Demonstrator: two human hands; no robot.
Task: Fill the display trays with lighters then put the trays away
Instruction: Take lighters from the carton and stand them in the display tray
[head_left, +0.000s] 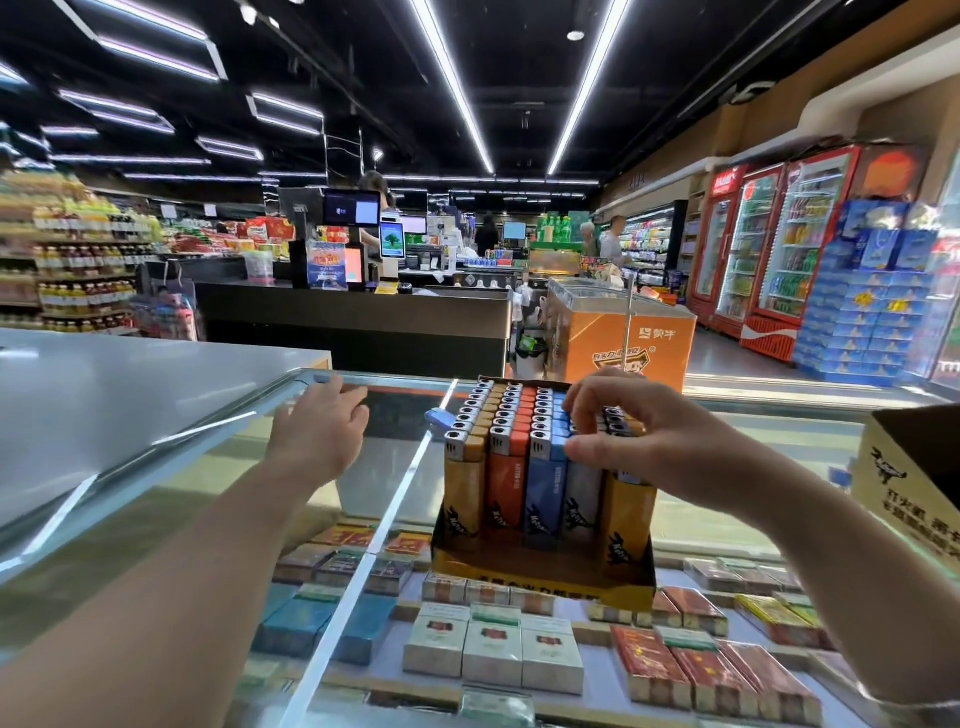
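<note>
The right hand (634, 436) curls its grip onto the lighters (519, 452). The left hand (322, 431) is loose — holding nothing. The tray (540, 571) looks light and bendy — hold it low.

Glass-topped bench (753, 452), cigarette packs shelved beneath the pane. Standing directly on the glass: one cardboard display tray (545, 577) packed with upright lighters (511, 467) in yellow, orange, blue and white rows. A loose blue lighter (439, 418) lies just behind it. An open carton (904, 483) sits at the right edge.
</note>
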